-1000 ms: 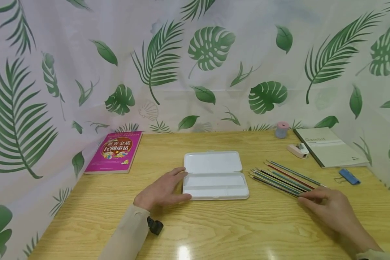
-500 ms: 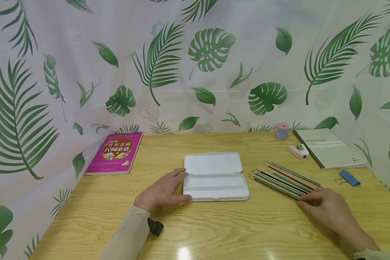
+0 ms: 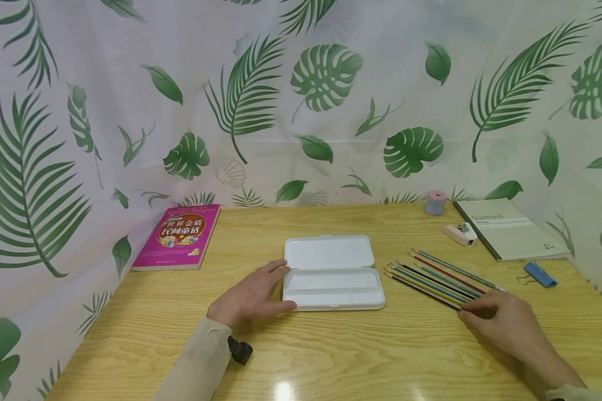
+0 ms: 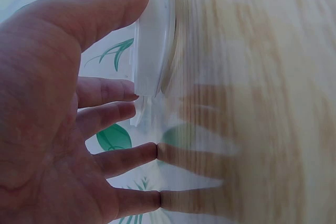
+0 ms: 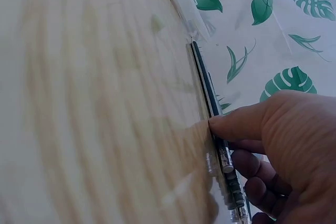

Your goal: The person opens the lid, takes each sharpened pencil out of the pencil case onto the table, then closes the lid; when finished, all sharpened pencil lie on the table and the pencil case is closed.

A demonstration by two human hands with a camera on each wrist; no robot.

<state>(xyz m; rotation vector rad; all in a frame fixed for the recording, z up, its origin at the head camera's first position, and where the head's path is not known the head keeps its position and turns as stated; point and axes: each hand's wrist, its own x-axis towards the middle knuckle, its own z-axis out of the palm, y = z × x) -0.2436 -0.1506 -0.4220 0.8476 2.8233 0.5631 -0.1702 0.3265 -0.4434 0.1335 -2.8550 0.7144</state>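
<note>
An open white pencil case [image 3: 331, 284] lies mid-table with its lid folded back, showing long compartments inside. My left hand [image 3: 251, 292] rests at the case's left end, fingers fairly straight. In the left wrist view the thumb [image 4: 118, 9] touches the front side of the case, and two fingertips reach its end. Several pencils [image 3: 438, 275] lie side by side, slanting, to the right of the case. With thumb and index finger my right hand [image 3: 501, 323] pinches the nearest dark pencil [image 3: 423, 293] by its near end. In the right wrist view the other fingers curl behind the pencil ends.
At the back left lies a pink book [image 3: 178, 236]. Along the right are a pink-and-grey cylinder [image 3: 435, 203], a small pink stapler [image 3: 460, 234], a notebook [image 3: 511, 228] and a blue binder clip [image 3: 539, 274]. A leaf-patterned curtain [image 3: 326, 111] hangs behind the wooden table [image 3: 331, 356].
The nearest pencil's near end has shifted slightly toward me, away from its neighbours, with the right fingers. My left hand and the pencil case have stayed in place.
</note>
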